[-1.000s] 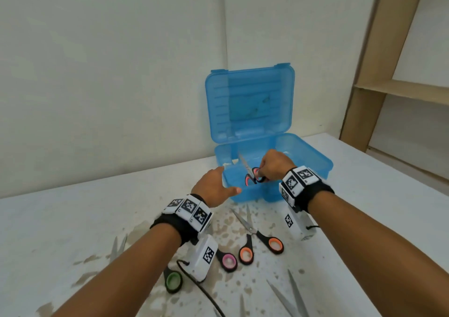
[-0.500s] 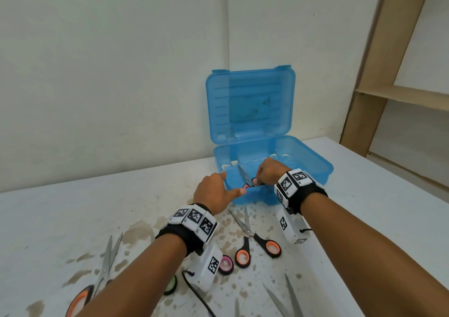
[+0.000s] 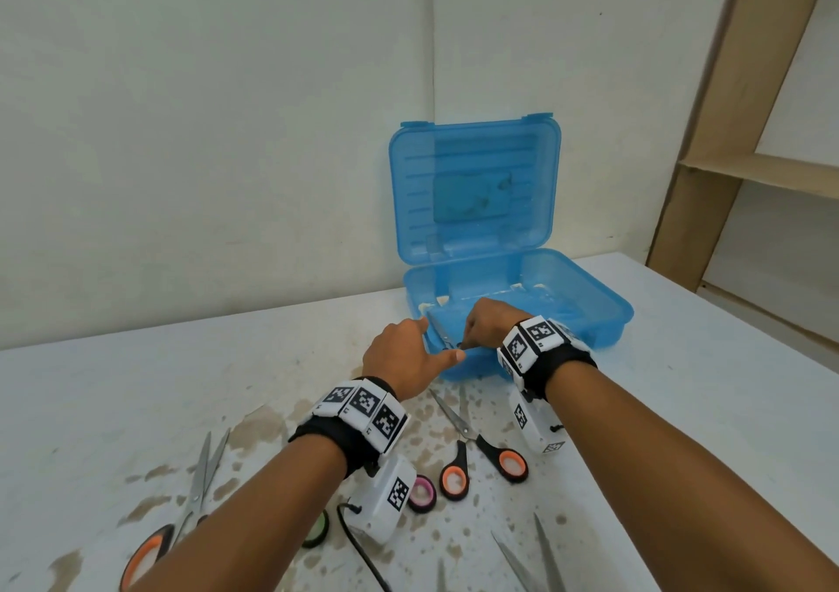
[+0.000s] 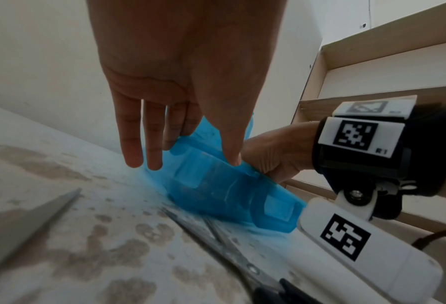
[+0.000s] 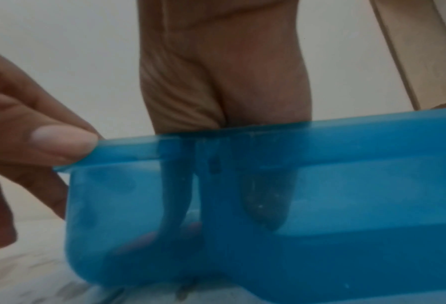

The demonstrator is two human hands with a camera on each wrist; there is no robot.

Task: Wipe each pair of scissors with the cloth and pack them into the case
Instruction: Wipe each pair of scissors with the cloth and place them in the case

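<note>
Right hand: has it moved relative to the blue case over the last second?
Yes. The right hand with its scissors has sunk lower behind the blue case front wall.

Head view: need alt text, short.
The right hand lowers a pair of scissors into the open blue case while the left hand touches the case's near-left corner. More scissors, including an orange-handled pair, lie on the stained white table.
</note>
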